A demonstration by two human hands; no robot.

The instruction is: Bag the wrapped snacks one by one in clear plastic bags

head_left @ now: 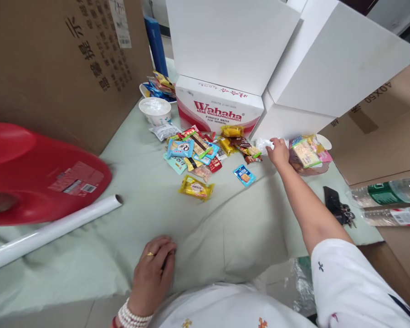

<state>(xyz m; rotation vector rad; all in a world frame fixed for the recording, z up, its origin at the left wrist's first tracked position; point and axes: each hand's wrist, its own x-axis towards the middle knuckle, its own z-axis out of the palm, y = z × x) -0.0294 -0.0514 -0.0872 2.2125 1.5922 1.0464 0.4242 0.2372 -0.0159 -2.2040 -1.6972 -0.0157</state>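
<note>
My right hand [279, 151] reaches to the back of the table, its fingers closed on crinkled clear plastic [262, 146] by the white box; the fingertips are partly hidden. A bag of wrapped snacks [306, 153] stands just right of it. My left hand [157, 264] rests near the front edge, fingers curled, with nothing visible in it. Between the hands and the boxes lies a pile of small snack packets [198, 148]. Apart from the pile are a yellow packet [196, 187] and a blue biscuit packet [244, 175].
Behind the pile stands a Wahaha carton [218, 107]. At the left are a paper bowl [155, 111], a red plastic container [37, 173] and a white tube [54, 232]. Keys with a black case [336, 205] and plastic bottles [392, 191] are at the right.
</note>
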